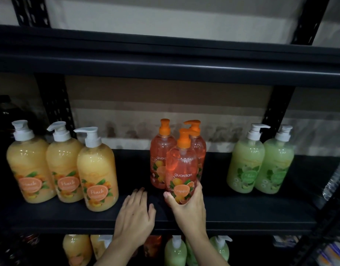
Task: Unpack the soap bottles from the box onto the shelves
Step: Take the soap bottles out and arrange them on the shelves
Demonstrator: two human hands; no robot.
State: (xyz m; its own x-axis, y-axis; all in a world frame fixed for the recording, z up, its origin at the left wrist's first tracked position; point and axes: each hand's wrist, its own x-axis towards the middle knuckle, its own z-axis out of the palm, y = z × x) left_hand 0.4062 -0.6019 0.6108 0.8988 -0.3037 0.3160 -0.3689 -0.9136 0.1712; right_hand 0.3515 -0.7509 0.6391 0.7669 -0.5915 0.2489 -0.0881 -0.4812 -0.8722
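Right hand (186, 206) grips clear orange pump-top soap bottle (181, 169), half-hiding two matching bottles (158, 164); left hand (135, 210) flat on black shelf (242, 214).

shelf (242, 214): three Peach bottles (64, 166) left | guardian bottle (181, 169) centre-front, two more behind | bottle pair (246, 164) right
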